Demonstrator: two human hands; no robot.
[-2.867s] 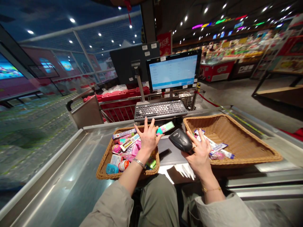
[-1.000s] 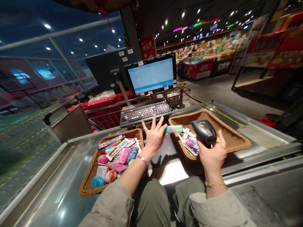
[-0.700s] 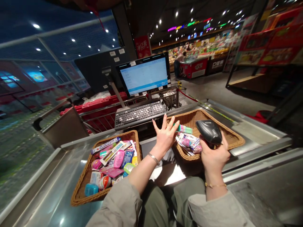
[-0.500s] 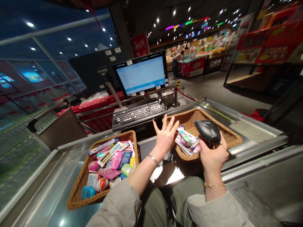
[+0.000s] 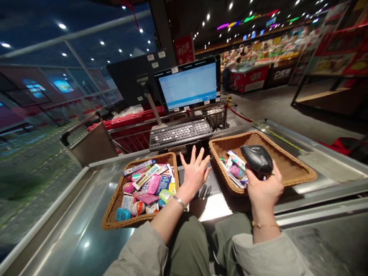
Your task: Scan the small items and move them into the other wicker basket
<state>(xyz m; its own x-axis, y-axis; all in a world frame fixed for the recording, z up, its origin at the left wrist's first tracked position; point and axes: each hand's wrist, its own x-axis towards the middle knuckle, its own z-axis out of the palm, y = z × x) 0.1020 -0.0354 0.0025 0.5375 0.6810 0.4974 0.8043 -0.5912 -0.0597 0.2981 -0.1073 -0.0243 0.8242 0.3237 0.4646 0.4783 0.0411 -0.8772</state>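
Wickerwork makes the two biggest things I can see from here: a wide basket (image 5: 290, 165) beyond the right hand (image 5: 266, 189), stretching to either side of it, and a narrower basket (image 5: 129, 222) to the left of the left hand (image 5: 194, 174). Both look light and slightly springy, best lifted by opposite rims so the loose goods don't slide. Next in size, the black scanner (image 5: 257, 158) stands in the right hand, fingers curled around the handle below its head; it seems hard, smooth plastic, easy to carry, and the handle is the right place to hold it. The left hand has its fingers spread and nothing visible in them, over the gap between the baskets. Left of that hand, the teal box (image 5: 123, 214), pink case (image 5: 153, 184) and green case (image 5: 166, 196) look stiff but slippery, so I'd pinch them across the sides. Smallest, just left of the right hand, slim packets (image 5: 236, 159) lie heaped; they're probably very light and bendable, better taken by the edges
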